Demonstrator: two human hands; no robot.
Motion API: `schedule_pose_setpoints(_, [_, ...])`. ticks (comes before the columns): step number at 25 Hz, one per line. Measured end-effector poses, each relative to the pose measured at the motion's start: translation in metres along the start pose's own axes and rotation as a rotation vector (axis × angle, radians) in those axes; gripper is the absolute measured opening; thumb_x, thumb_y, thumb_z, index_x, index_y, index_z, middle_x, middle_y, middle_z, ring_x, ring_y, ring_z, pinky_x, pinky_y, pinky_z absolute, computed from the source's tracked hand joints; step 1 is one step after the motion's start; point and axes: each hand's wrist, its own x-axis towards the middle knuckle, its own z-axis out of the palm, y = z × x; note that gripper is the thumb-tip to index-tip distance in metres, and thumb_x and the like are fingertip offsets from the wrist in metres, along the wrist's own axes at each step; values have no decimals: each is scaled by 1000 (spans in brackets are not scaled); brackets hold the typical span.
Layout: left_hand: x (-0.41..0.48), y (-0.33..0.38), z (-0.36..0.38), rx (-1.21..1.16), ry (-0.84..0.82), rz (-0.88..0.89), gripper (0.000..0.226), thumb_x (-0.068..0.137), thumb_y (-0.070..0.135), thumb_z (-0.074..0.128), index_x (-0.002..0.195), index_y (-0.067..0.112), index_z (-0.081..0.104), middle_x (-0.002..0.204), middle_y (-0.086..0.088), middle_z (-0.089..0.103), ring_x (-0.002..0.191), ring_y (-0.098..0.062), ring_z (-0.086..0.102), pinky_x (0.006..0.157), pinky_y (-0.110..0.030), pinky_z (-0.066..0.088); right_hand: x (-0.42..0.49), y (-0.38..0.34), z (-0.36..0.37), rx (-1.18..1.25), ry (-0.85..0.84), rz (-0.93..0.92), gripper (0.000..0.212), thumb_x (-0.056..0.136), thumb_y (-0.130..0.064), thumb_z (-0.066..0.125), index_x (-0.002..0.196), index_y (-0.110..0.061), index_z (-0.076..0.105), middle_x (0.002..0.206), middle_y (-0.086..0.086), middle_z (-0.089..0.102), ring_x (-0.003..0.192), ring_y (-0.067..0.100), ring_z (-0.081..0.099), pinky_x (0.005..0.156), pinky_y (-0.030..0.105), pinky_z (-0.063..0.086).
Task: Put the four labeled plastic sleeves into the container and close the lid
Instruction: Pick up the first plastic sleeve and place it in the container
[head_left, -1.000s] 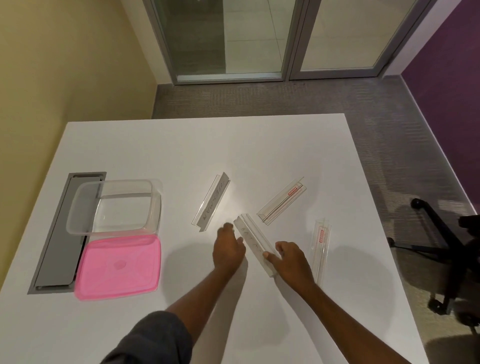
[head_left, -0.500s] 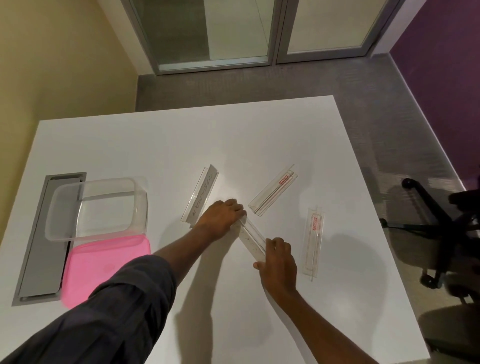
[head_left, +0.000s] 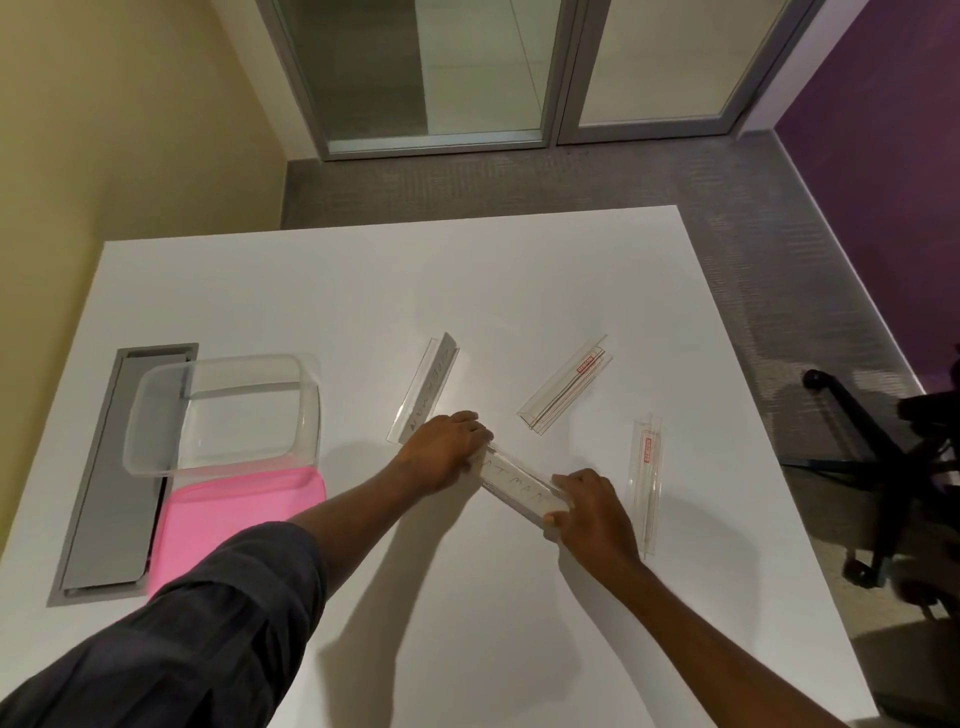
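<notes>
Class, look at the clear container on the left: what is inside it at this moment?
Nothing shows inside the clear container; only table and grey panel appear through it. All four sleeves lie outside it, one held between both hands.

White table (head_left: 519, 291). Clear container (head_left: 223, 410) at nine o'clock, a pink lid (head_left: 228, 519) below it, both beside a grey panel (head_left: 109, 493). Clear sleeves: two with dark handwriting (head_left: 426, 389) (head_left: 514, 488), two at three o'clock with red labels (head_left: 569, 387) (head_left: 647, 483). Dark grey sleeve cuff (head_left: 208, 623). Yellow wall (head_left: 104, 130) at ten, purple wall (head_left: 883, 156) at two, speckled grey carpet (head_left: 519, 182).
</notes>
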Motion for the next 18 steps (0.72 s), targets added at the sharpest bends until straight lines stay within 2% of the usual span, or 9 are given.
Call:
schedule_pose_setpoints(3, [-25,-11,-6,-56,39,-21,53,93,9,69,145,14,61,140,-5,71,154,-28,44,113,-41,50,-7,-20,-20,19,-22,-31,57,89,-25,83,143,-22,64,129,5,65,120,21,61,89,27,61])
schedule_pose_setpoints(6, [-60,-22,-20,-96,116,-56,58,90,9,74,146,19,61,142,-7,70,151,-27,49,105,-43,56,-14,-47,-39,37,-27,-93,52,90,-25,84,139,-23,68,132,3,68,119,20,62,88,18,51])
schedule_pose_setpoints(9, [-101,-37,-36,-127,203,-75,66,85,1,74,147,22,61,134,-7,70,130,-28,62,86,-41,59,-19,-82,-50,74,-30,-161,53,89,-25,85,139,-24,69,134,0,68,125,20,60,102,30,54])
schedule_pose_setpoints(11, [-132,-55,-47,-145,258,-104,68,83,-3,72,144,23,61,129,-1,70,123,-25,64,80,-38,57,-20,-112,-50,93,-25,-209,51,88,-26,86,136,-26,70,129,-5,69,124,17,60,105,31,53])
schedule_pose_setpoints(15, [-192,-104,-62,-207,328,-198,65,83,-5,71,141,24,63,132,6,72,117,-17,70,88,-32,58,-10,-179,-35,74,-7,-389,42,90,-27,83,130,-28,72,111,-18,65,114,11,58,94,26,48])
schedule_pose_setpoints(18, [-227,-147,-74,-239,322,-272,67,85,-2,74,143,28,64,130,8,75,116,-17,73,93,-30,55,5,-234,-19,34,-24,-452,44,91,-29,82,133,-30,70,123,-16,66,122,9,54,97,28,48])
